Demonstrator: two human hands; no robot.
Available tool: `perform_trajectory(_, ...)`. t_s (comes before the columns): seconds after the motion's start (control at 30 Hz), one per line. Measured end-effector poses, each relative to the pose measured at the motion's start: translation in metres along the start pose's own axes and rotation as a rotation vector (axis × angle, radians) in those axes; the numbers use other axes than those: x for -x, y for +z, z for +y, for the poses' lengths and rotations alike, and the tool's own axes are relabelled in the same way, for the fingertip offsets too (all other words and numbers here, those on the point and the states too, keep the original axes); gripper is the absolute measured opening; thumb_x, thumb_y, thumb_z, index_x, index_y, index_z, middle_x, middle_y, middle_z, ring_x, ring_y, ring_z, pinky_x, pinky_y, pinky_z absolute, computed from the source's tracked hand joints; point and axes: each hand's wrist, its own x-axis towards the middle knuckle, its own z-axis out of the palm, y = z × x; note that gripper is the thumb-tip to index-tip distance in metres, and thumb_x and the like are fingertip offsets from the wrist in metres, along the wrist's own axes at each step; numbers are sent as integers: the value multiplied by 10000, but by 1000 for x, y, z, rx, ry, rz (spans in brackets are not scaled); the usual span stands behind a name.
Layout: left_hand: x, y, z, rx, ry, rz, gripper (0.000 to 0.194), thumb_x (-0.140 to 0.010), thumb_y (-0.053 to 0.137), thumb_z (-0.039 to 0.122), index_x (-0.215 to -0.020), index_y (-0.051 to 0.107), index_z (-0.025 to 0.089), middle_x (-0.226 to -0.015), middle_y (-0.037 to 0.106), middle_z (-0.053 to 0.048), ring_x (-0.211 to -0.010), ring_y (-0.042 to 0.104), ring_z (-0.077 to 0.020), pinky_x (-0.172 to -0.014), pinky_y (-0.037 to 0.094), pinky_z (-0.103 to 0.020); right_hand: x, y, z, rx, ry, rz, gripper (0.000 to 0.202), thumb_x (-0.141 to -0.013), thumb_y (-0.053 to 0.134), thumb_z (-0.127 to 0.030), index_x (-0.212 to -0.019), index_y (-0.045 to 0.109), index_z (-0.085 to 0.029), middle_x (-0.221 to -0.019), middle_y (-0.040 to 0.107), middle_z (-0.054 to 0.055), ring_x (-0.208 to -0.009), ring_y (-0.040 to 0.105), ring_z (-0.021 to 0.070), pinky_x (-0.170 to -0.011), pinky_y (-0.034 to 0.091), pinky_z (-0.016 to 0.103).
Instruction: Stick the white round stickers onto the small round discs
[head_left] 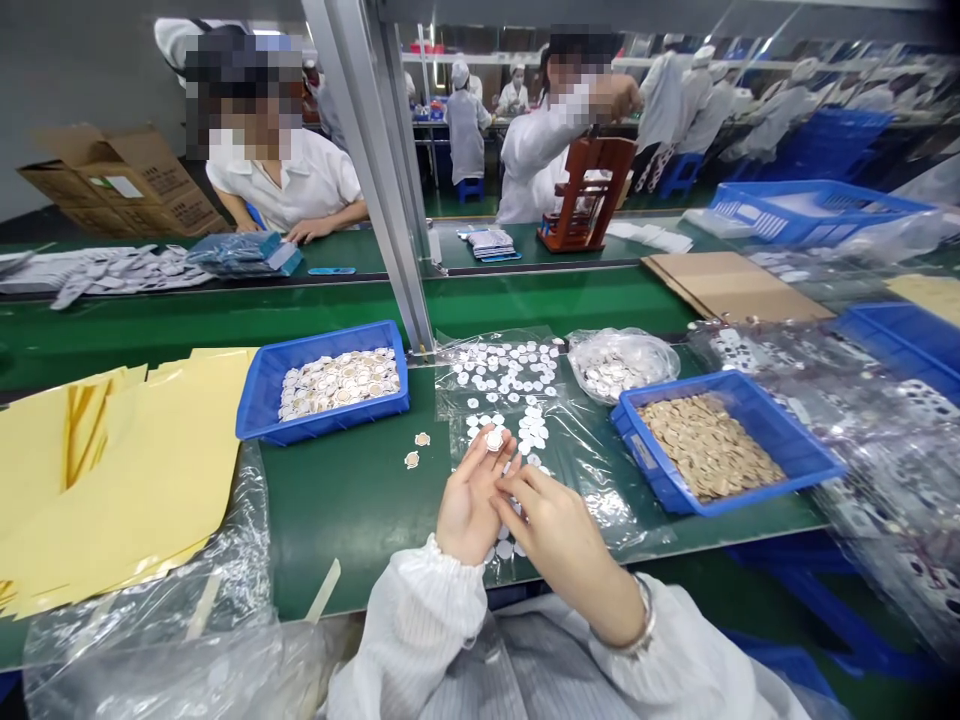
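Note:
My left hand is turned palm up in front of my body, with a small white rounded piece held at its fingertips. My right hand reaches across to the left palm, thumb and fingers pinched together; whatever may be between them is too small to make out. Beneath and beyond the hands, many white discs lie spread on clear plastic film. Two small tan pieces with white edges rest on the green table to the left of the hands.
A blue tray of white-and-tan pieces stands left, another blue tray of tan pieces right. Behind is a clear bag of white pieces. Yellow sheets cover the left side. A metal post rises ahead; co-workers sit beyond.

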Motion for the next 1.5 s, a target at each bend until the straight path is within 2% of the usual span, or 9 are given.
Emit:
perform_trajectory(0.17,8,5,9,68,-51,-35,151,-898,518,175,-980,643,196,-903,687,-27,-891,668,-147,-921,505,-323,-1,-17,-3,-228,30,-16,184,-827,674,-283,-989,656,-197,-898,669,46,-700,643,179,-615,538,319)
perform_trajectory(0.3,19,17,19,101,-93,-134,178,-918,476,196,-958,650,206,-902,691,-22,-893,667,-149,-941,499,-360,0,-35,5,-462,-68,-28,250,-830,671,-251,-1075,628,-237,-971,639,36,-759,626,152,-707,557,316)
perform_trajectory(0.4,27,25,22,101,-127,-180,215,-926,452,202,-996,655,212,-884,693,-26,-888,667,-156,-949,490,-379,1,-41,9,-539,-108,-45,240,-851,646,-228,-1089,631,-254,-973,598,27,-732,599,125,-696,553,292)
perform_trajectory(0.53,36,32,22,117,-151,-230,221,-916,451,192,-974,664,207,-858,690,-27,-873,666,-156,-956,485,-370,1,-46,6,-533,-152,9,179,-864,636,-226,-1040,656,-251,-903,584,27,-760,591,136,-624,528,267)
perform_trajectory(0.63,41,35,22,100,-139,-242,209,-912,457,195,-932,664,209,-854,686,-24,-873,663,-157,-961,484,-376,-2,-54,0,-517,-233,95,143,-854,652,-228,-997,653,-232,-876,627,35,-797,609,158,-668,538,297)
perform_trajectory(0.8,45,38,23,71,-37,-179,221,-909,458,181,-942,671,231,-851,693,-18,-873,660,-157,-975,477,-400,-6,-71,-6,-452,-254,209,177,-876,595,-180,-1044,630,-223,-761,658,8,-615,604,122,-587,529,269)
perform_trajectory(1.0,52,43,25,65,7,-184,247,-906,451,187,-915,689,253,-865,693,-10,-874,653,-155,-1002,456,-410,-7,-80,-7,-495,-196,230,193,-858,620,-184,-1044,622,-234,-689,588,-19,-562,553,110,-570,520,268)
perform_trajectory(1.2,58,43,25,40,-20,-198,252,-904,453,193,-886,696,259,-886,699,-15,-874,651,-162,-863,506,-328,-10,-84,-10,-602,-137,228,166,-822,680,-198,-984,646,-217,-698,599,-17,-568,550,103,-544,516,252)
perform_trajectory(1.5,55,36,19,39,-52,-239,244,-915,456,184,-909,696,231,-889,713,-25,-866,659,-155,-786,519,-291,-11,-88,-12,-485,-181,271,190,-820,691,-183,-996,636,-229,-714,621,-23,-551,541,93,-565,512,248)
